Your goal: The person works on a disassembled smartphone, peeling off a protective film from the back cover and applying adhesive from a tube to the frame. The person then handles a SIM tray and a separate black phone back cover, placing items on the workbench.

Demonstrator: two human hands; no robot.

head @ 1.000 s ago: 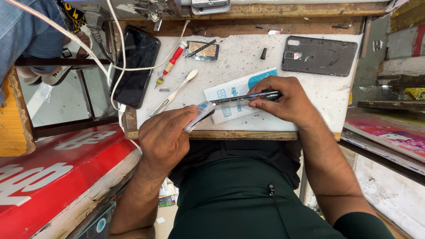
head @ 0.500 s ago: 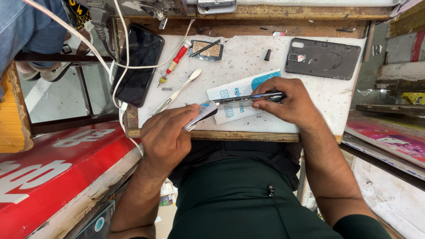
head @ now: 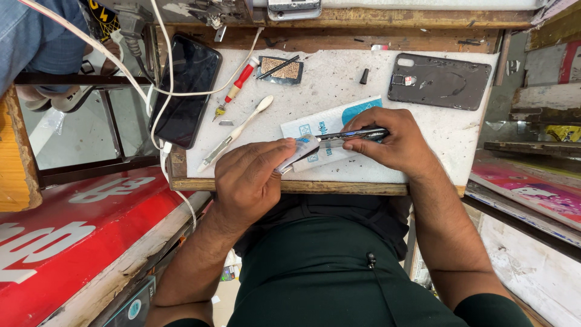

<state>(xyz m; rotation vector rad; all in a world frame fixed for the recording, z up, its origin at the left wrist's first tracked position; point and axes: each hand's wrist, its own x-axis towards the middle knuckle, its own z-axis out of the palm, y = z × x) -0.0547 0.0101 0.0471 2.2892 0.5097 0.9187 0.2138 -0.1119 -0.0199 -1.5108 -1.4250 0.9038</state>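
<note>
The phone (head: 354, 135) stands on its edge over the near middle of the white tabletop (head: 339, 79), thin side up, just above a white and blue packet (head: 330, 124) that lies flat beneath it; my right hand (head: 393, 142) has its fingers clamped along the phone's far end, thumb on the near side; my left hand (head: 251, 178) comes in from the near edge, its fingers pinched together on a small pale flat tool (head: 296, 154) whose tip meets the phone's left end; whether that tip sits inside the seam I cannot tell.

Left of my hands lies a white long-handled tool (head: 236, 130), slanting toward the near edge; beyond it a red-handled screwdriver (head: 235, 85), tilted, and a small brown mesh-covered pad (head: 279, 68) with a thin dark tool across it; a small dark cap (head: 364, 75) sits alone near the middle; a dark back cover (head: 439, 82) lies flat at the far right corner, well apart from the phone.

At the left edge a second black phone (head: 184, 91) rests screen up, with white cables (head: 163, 72) running across it; a red board (head: 72, 224) lies below the tabletop to my left.
</note>
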